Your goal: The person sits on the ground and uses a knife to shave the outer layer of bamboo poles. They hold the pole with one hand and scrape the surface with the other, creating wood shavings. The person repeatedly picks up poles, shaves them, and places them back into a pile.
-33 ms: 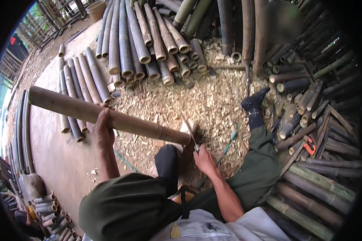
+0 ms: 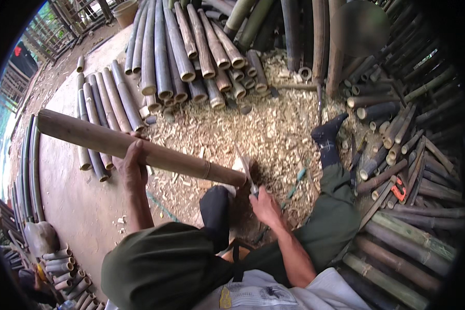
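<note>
1. Head view: my left hand (image 2: pixel 132 168) is wrapped over a bamboo pole (image 2: pixel 139 147) that runs from 9 o'clock to centre.
2. My right hand (image 2: pixel 266 206) is clamped on a knife (image 2: pixel 247 173), blade at the pole's near end.
3. The earlier picture matches this one; nothing has shifted, so the cut at the end looks no further along.
4. Stacked poles (image 2: pixel 191 51) lie at 12 o'clock, shavings (image 2: pixel 279 129) between, more poles at 3 o'clock.
</note>
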`<state>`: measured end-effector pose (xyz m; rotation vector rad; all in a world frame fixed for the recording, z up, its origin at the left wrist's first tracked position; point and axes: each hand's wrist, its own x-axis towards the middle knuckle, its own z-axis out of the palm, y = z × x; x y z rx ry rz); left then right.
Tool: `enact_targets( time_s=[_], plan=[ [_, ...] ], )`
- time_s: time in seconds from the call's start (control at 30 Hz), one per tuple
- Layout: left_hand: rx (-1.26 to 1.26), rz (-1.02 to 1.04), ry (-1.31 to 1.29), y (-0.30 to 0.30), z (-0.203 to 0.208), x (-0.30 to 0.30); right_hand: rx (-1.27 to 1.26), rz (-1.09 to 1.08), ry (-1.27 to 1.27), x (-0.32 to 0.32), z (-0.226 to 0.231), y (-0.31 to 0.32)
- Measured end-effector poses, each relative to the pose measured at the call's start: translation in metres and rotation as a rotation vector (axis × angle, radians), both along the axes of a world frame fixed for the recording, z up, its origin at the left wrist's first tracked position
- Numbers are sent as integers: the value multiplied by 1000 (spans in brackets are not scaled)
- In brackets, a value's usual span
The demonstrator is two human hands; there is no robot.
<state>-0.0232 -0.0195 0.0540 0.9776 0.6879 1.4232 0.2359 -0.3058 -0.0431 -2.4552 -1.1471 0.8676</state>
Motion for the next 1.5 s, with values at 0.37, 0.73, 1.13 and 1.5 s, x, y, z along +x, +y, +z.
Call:
enact_targets(
  time_s=[0.37,0.73,1.13,1.5],
  plan=[
    [-94,18,45,-15,-3,-12,-24,-36,-36,-2,-8,-10],
    [-132,270,44,-17,-4,-12,464,-88,62,-27,63,-2],
    [14,-39,-16,-15,-2,-25,674,-93,97,-16,104,7],
    [7,-131,-31,-28,14,-20,370,-71,105,-19,103,12]
  ],
)
